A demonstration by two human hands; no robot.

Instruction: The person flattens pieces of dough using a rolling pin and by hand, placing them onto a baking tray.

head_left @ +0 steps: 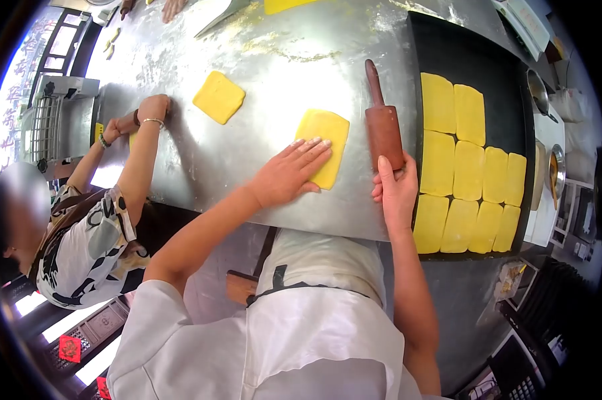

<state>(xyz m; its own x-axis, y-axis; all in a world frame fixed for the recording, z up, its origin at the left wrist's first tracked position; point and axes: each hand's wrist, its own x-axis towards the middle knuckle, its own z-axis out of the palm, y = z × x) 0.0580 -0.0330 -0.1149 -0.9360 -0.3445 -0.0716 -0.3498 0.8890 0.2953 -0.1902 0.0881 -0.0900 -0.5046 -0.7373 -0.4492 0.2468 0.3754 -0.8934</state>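
My left hand (pixel 291 172) lies flat, fingers stretched out, on a yellow rectangular sheet of dough (pixel 324 137). The dough rests on the metal worktop (pixel 267 153). To the right, my right hand (pixel 397 190) is closed round the lower end of a brown wooden rolling pin (pixel 384 139). That pin points away from me, between the dough under my hand and a black tray (pixel 494 53). Rows of yellow dough sheets (pixel 469 170) lie in the tray. A smaller piece of dough (pixel 219 97) sits on the worktop farther left.
At the left, a co-worker (pixel 94 253) leans over the worktop, hands on another rolling pin (pixel 128 123). Another person's hand (pixel 173 9) shows at the far edge, near a metal scraper (pixel 222 17). Metal bowls (pixel 557 164) stand right of the tray.
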